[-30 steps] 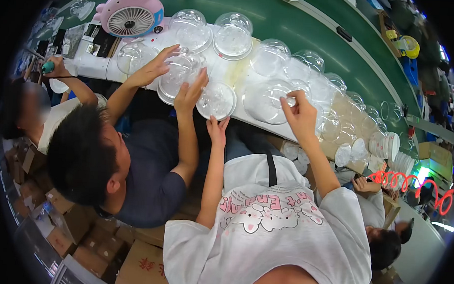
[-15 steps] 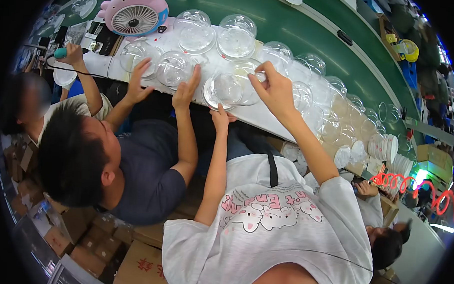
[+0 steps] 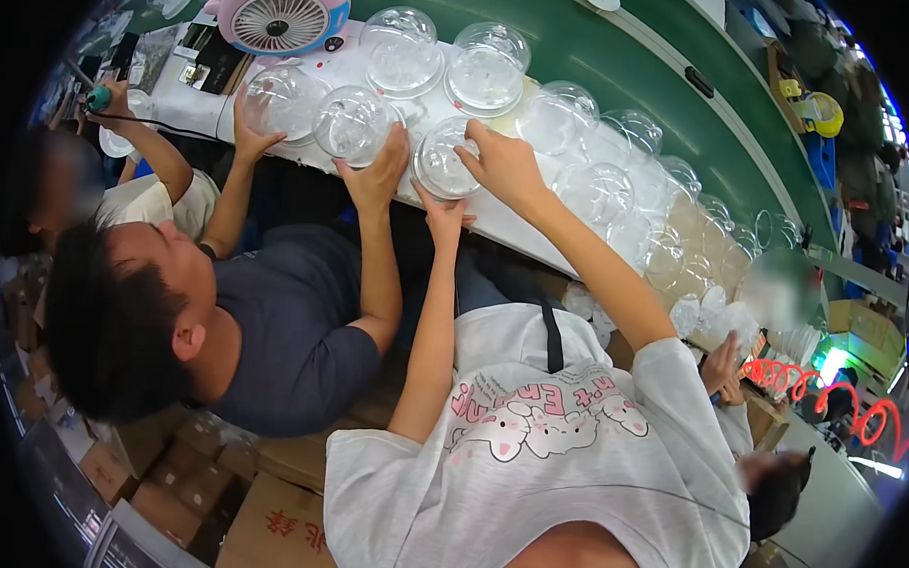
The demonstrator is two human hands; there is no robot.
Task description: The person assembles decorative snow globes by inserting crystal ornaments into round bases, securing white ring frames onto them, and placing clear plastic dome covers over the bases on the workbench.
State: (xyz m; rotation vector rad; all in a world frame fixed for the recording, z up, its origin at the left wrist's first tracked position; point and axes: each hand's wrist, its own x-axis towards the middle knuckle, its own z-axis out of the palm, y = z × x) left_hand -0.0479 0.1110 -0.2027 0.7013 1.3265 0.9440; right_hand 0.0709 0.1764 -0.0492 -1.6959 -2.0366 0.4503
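Note:
At the near edge of the white work surface, a clear dome [image 3: 447, 162] sits on a round white base. My left hand [image 3: 445, 216] grips the near lower edge of that base from below. My right hand [image 3: 501, 165] curls over the dome's far right side, with its fingertips against the rim. Left of it, a co-worker's hand touches another clear dome [image 3: 352, 126]. Two more domes on white bases, one of them [image 3: 487, 70] farther back, stand beyond my hands.
Many clear domes [image 3: 593, 192] crowd the white table [image 3: 517, 218] to the right. A pink and blue fan [image 3: 276, 22] stands at the back left, a green surface [image 3: 583, 53] lies behind. A co-worker [image 3: 283, 328] sits close on my left. Cardboard boxes [image 3: 281, 528] lie below.
My right hand has moved left and down, bringing the clear dome from beside the base onto it. The co-worker's hands have shifted around the neighbouring domes. The view has shifted slightly.

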